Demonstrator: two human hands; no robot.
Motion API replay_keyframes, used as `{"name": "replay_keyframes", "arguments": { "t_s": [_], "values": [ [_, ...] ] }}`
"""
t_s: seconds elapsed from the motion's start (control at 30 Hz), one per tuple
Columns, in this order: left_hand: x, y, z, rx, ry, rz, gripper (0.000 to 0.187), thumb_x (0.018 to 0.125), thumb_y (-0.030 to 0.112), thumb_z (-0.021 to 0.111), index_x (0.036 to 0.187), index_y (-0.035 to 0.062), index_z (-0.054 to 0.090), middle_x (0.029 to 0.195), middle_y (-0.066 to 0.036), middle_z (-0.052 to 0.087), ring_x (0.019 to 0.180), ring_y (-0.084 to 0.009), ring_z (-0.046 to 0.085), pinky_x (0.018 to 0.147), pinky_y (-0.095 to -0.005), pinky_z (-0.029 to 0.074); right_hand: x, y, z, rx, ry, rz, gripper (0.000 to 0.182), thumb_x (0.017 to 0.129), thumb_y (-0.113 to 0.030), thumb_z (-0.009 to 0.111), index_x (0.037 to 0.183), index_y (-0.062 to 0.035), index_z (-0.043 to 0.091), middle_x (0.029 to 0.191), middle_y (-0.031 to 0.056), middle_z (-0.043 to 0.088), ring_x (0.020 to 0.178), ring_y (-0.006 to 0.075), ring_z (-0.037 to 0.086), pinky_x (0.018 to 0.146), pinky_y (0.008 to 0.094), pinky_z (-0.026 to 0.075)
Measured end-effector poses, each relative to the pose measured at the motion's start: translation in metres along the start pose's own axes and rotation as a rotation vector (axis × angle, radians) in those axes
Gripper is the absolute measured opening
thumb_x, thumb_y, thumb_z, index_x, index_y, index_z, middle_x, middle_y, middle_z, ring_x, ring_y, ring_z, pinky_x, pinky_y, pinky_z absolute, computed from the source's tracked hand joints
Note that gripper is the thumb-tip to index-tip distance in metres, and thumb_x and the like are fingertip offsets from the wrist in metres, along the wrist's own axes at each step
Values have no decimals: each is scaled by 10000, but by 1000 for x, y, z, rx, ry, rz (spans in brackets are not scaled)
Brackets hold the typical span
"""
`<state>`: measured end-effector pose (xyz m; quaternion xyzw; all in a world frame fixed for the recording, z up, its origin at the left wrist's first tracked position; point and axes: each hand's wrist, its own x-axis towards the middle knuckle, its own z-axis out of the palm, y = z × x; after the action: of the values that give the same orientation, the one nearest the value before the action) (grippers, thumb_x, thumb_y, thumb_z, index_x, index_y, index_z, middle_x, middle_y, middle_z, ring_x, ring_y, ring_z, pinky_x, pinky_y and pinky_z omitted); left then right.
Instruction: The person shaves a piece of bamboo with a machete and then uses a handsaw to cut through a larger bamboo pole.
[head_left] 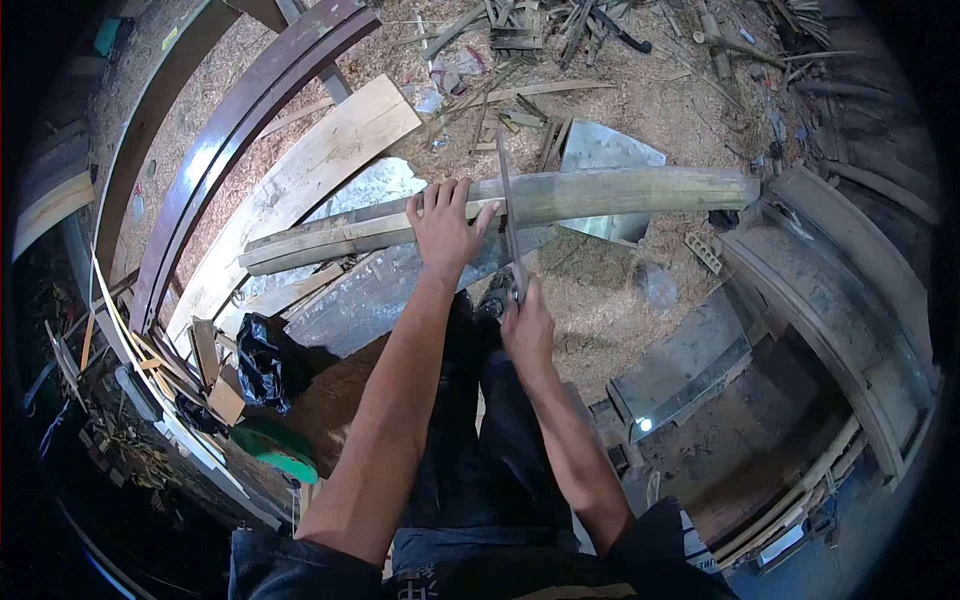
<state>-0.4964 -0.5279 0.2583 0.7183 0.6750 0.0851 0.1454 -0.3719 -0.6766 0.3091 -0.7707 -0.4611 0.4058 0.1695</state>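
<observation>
A long wooden beam [640,192] lies crosswise in front of me, its left part showing a groove or split along its length. My left hand [447,225] rests flat on top of it, with the fingers spread toward the far edge and the thumb out to the right. Just right of that thumb, a handsaw [508,205] crosses the beam, its thin blade pointing away from me. My right hand [528,325] is closed around the saw's handle on the near side of the beam; the handle is mostly hidden by the fingers.
Pale planks [330,150] and a dark glossy curved board [235,125] lie at the left. Metal sheeting [610,150] sits beyond the beam. A black plastic bag [262,365] stands lower left, and a large frame [830,300] at the right. Wood shavings cover the ground.
</observation>
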Motion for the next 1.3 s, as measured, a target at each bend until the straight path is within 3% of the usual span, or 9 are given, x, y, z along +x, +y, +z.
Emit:
{"name": "replay_keyframes", "arguments": {
  "t_s": [0.17,0.37,0.47,0.57,0.67,0.9,1.0,1.07,1.3],
  "values": [
    [-1,-3,5,19,60,17,571,895,577,661,1265,143,651,1250,-41,645,1242,-235,528,1119,-526,278,-54,18,2,-25,-86,157,597,978,-134,584,1489,12,313,1218,386,598,1037,558,629,880,586,525],
    [-2,-1,4,25,17,15,589,894,586,656,1284,145,648,1245,-44,654,1253,-241,535,1117,-526,280,65,-50,-18,-58,27,-9,409,996,-136,570,1363,8,458,1058,340,659,878,524,672,753,575,534],
    [-3,-2,0,-5,22,21,610,891,603,649,1294,144,650,1269,-69,645,1263,-249,530,1126,-532,268,64,-81,-66,123,141,-27,411,1009,-160,575,1370,12,477,1011,311,675,883,490,688,738,538,536],
    [-8,-10,-15,-53,7,116,594,915,536,659,1346,128,628,1344,-107,611,1300,-273,524,1147,-539,266,48,-68,-93,227,259,-103,430,1018,-191,585,1385,10,484,983,281,684,903,456,698,733,505,530],
    [-8,-50,-12,-150,-119,333,579,942,342,690,1446,97,547,1442,-150,545,1352,-328,505,1165,-518,320,35,-29,-91,198,247,-103,417,1022,-201,587,1380,-6,500,978,265,686,897,446,698,727,488,525],
    [-30,-97,-48,-131,-41,244,588,876,282,762,1392,70,573,1380,-156,576,1314,-359,520,1128,-510,374,20,1,-43,209,190,28,402,992,-191,613,1345,-24,519,982,283,679,910,481,676,761,514,517],
    [-36,-130,-60,-160,-2,246,543,849,205,776,1339,50,602,1347,-157,589,1263,-368,546,1079,-494,418,28,-14,-30,66,205,-25,448,975,-192,648,1364,-9,522,904,218,690,814,418,689,721,461,529],
    [-40,-153,-63,-219,27,226,492,834,133,776,1296,45,631,1315,-159,601,1230,-375,563,1049,-475,447,33,-40,-35,74,201,-182,442,946,-134,647,1360,-40,524,1065,281,680,945,493,666,788,520,529],
    [-42,-185,-80,-175,-51,248,370,885,116,699,1254,89,680,1211,-118,616,1157,-334,576,1018,-446,461,68,-78,-3,-186,156,-429,449,942,-91,627,1375,-55,514,1261,240,638,981,470,677,796,533,562]
  ]
}}
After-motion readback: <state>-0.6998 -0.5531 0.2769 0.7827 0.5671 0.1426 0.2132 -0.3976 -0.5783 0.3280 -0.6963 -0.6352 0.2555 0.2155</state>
